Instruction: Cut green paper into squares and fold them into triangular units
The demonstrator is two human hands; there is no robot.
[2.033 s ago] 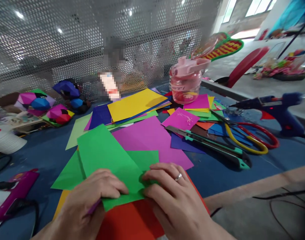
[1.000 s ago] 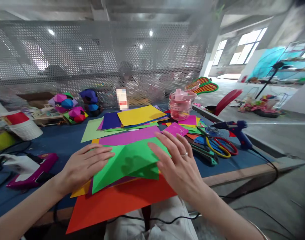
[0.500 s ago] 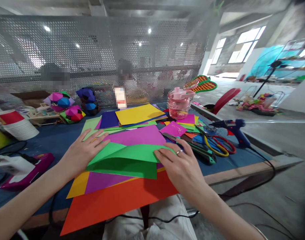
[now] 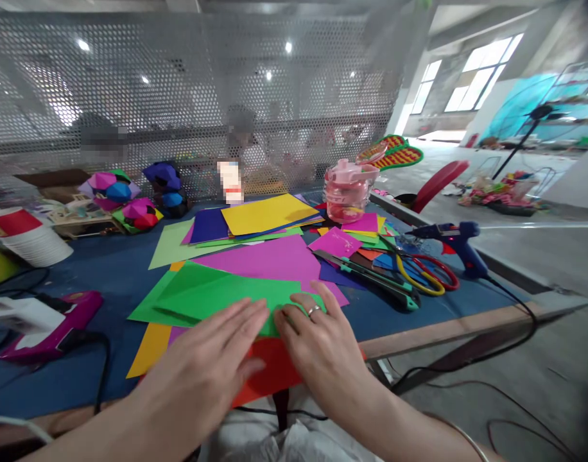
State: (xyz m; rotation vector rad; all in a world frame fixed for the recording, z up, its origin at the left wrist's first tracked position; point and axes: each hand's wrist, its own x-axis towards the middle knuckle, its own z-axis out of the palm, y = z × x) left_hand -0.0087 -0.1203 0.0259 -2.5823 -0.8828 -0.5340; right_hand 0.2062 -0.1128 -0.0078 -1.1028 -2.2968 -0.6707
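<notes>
A green sheet of paper (image 4: 226,289) lies folded over on itself in front of me, its fold toward my body. My left hand (image 4: 207,366) rests at the near edge of that sheet, fingers stretched out and thumb apart. Close beside it, my right hand (image 4: 323,346), with a ring on one finger, has its fingers bent and pressed onto the sheet's near right part. Beneath the green paper are purple paper (image 4: 275,256), yellow-orange paper (image 4: 152,350) and an orange-red sheet (image 4: 275,372) that overhangs the table edge.
To the right lie a utility knife (image 4: 371,279), scissors (image 4: 426,273) and a blue glue gun (image 4: 455,240). Behind the paper stand a stack of coloured sheets (image 4: 269,215) and a pink bottle (image 4: 346,192). Paper cups (image 4: 34,240) and a purple power strip (image 4: 82,308) are left.
My left hand has come from the far left of the sheet to its near edge, beside my right hand. The raised green flap now lies flatter, folded toward me.
</notes>
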